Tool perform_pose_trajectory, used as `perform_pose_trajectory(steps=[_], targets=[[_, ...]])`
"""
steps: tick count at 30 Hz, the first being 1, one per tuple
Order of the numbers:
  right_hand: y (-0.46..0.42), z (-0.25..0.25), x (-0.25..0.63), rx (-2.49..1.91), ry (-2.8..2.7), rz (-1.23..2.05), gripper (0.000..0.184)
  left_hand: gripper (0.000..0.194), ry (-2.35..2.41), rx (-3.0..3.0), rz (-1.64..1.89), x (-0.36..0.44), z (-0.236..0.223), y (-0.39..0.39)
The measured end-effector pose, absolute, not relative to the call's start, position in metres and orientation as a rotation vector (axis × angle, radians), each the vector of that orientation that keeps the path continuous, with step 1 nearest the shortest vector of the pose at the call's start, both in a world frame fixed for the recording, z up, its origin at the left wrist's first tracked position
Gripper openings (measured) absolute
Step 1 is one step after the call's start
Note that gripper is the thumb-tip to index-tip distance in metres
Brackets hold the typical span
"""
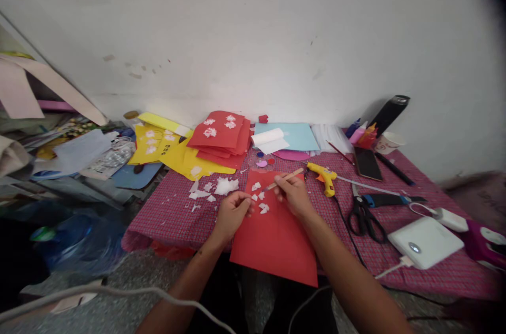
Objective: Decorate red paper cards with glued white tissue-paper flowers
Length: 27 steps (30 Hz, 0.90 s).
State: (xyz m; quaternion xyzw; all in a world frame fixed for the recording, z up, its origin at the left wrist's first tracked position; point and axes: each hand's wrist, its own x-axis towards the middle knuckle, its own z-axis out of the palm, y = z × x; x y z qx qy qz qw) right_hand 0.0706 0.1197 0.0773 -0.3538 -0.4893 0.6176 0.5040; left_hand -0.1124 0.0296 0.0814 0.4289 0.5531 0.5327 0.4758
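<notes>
A red paper sheet [276,239] lies on the checked tablecloth [169,215] and overhangs the near edge. Small white paper cut-outs [261,202] lie on its far end. My right hand [292,193] is closed round a thin wooden stick [285,178], its tip pointing down at the cut-outs. My left hand [233,210] rests curled on the sheet's left edge, fingers pinched near a white piece; what it holds is too small to name.
White paper scraps [221,186] lie left of the sheet. Behind are stacked red sheets [221,136], yellow sheets [169,152] and a light blue sheet [292,136]. To the right lie a yellow glue gun [322,176], black scissors [366,218], a white box [425,242] and a black bottle [389,113].
</notes>
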Motion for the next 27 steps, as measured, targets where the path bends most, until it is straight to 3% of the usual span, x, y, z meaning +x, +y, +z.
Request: perform_pose_trajectory(steps=[7,13,23,27], targets=[[0.124,0.08,0.075,-0.908,-1.091,1.42,0.035,0.022,1.414,1.784,1.248,-0.113,0.089,0.035],[0.123,0.079,0.073,-0.888,-1.101,1.425,0.033,0.026,1.75,1.801,1.476,-0.158,0.075,0.037],[0.125,0.073,0.073,-0.878,-1.133,1.427,0.034,0.021,2.121,2.201,0.971,-0.177,0.079,0.074],[0.125,0.072,0.072,-0.879,-1.135,1.419,0.033,0.018,2.049,2.099,1.02,-0.177,0.082,0.079]])
